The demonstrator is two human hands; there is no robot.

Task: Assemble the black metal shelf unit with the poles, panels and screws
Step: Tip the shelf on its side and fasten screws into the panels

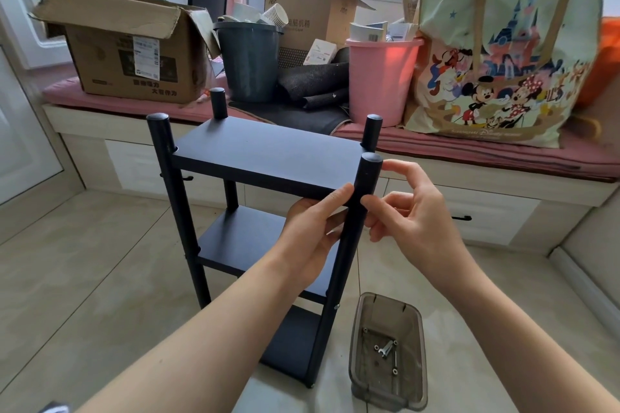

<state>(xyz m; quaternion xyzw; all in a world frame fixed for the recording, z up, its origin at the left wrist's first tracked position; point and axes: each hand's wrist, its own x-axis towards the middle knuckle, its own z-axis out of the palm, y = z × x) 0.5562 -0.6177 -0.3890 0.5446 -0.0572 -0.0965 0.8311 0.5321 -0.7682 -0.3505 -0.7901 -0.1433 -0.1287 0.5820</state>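
Shelf unit [268, 157] stands upright on the tiled floor [84, 261] before a cushioned bench [469, 151], three panels fitted between four poles. My left hand [312, 228] grips the near edge of the top panel [265, 152], thumb on top, fingers curled beneath, right against the near right pole [349, 245]. My right hand [412, 211] sits at that same pole just below its cap, fingers curled, thumb and fingertips touching it; whether they pinch a screw I cannot tell. Beside the unit's foot, a smoky plastic tray [389, 389] holds screws [385, 349]. Boxes, two bins and a printed bag occupy the bench.
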